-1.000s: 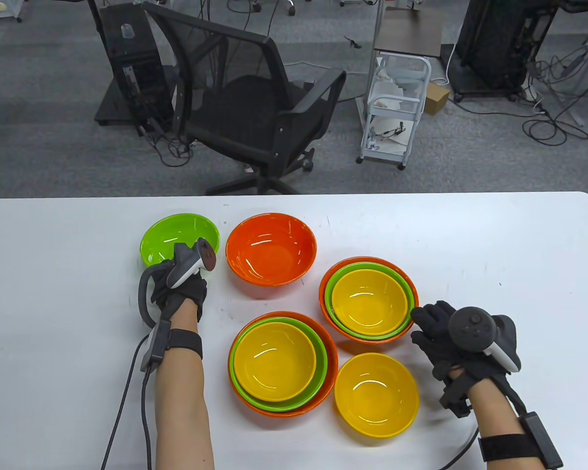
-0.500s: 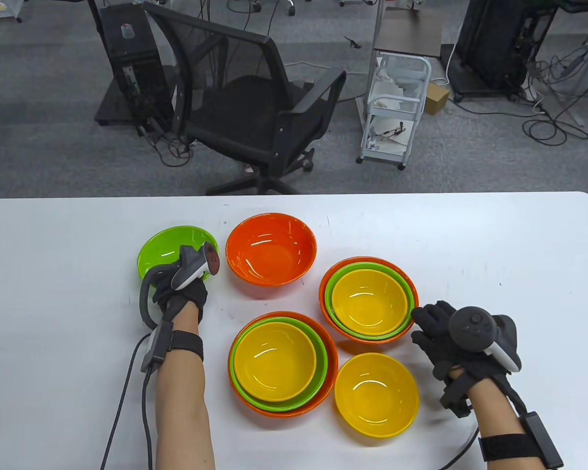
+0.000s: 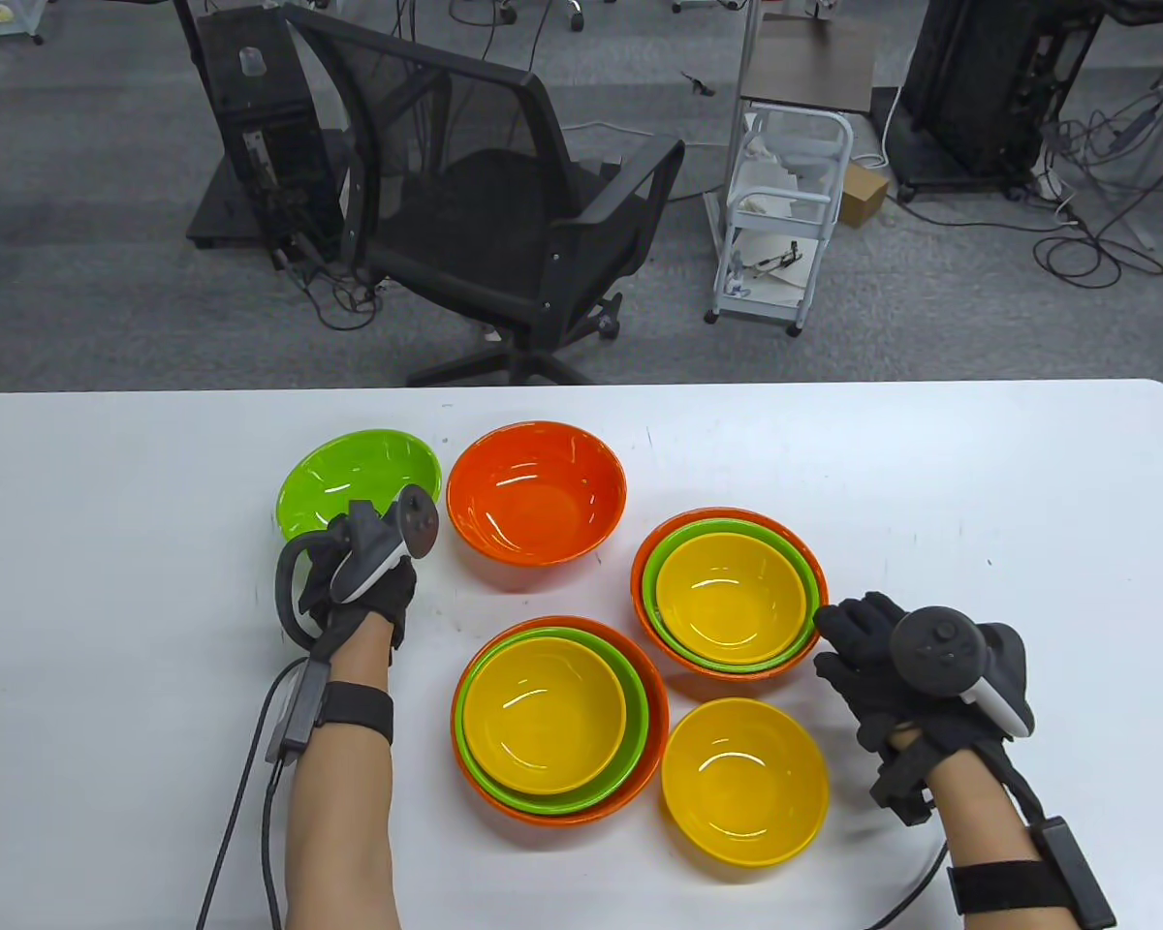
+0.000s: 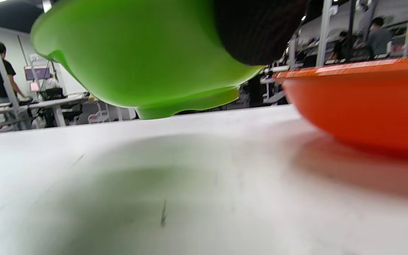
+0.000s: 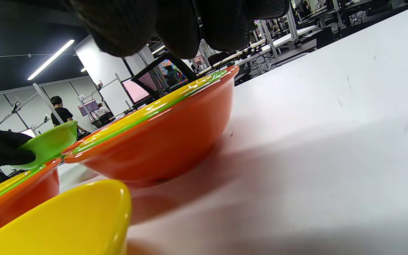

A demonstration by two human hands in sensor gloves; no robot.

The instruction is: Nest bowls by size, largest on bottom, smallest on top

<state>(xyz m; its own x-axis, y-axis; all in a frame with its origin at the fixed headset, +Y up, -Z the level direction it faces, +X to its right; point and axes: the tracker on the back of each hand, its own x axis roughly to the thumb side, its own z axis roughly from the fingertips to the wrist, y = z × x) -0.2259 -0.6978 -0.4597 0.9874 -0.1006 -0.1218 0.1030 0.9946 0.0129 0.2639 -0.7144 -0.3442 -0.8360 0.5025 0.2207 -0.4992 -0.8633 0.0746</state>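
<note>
My left hand (image 3: 354,572) grips the near rim of a loose green bowl (image 3: 354,473) and holds it tilted, lifted off the table; the left wrist view shows its underside (image 4: 143,60) above the tabletop. A loose orange bowl (image 3: 535,496) stands just right of it, also in the left wrist view (image 4: 363,102). Two nested stacks, orange, green, yellow, stand at the centre front (image 3: 552,717) and centre right (image 3: 732,593). A loose yellow bowl (image 3: 744,780) sits at the front. My right hand (image 3: 867,659) rests on the table, fingertips at the right stack's rim (image 5: 161,131).
The white table (image 3: 979,484) ends at a far edge with a black office chair (image 3: 504,213) and a white cart (image 3: 785,213) beyond it on the floor. Glove cables trail from both wrists to the near edge.
My left hand has raised and tilted the green bowl, then swung it slightly right toward the orange bowl. My right hand has not moved.
</note>
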